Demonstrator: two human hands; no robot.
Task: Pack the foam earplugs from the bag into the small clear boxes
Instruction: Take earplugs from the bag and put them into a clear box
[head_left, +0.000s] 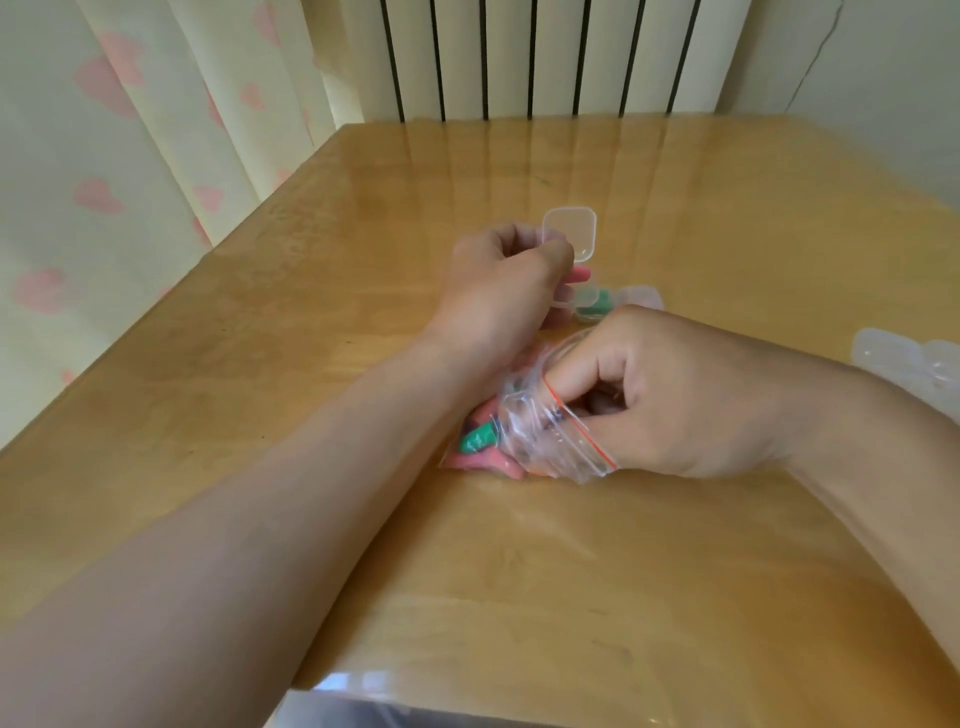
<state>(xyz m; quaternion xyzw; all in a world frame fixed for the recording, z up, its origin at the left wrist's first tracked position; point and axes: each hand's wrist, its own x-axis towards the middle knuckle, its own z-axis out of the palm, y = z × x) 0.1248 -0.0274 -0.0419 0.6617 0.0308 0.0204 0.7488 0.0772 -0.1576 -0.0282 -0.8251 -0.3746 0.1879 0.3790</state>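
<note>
A clear zip bag (540, 441) with a red seal strip lies on the wooden table (519, 571); pink and green foam earplugs (480, 441) show through it. My right hand (675, 395) has its fingers pushed into the bag's mouth; what they grasp is hidden. My left hand (498, 291) holds a small clear box (570, 231) with its lid raised, and a pink earplug (579, 274) sticks out by its fingers. Just right of it sit a closed clear box with green earplugs (592, 304) and another closed box (644, 297).
Several empty clear boxes (914, 364) lie at the right edge of the table. A curtain with pink hearts (130, 156) hangs on the left, and a radiator (535, 57) stands behind the table's far edge.
</note>
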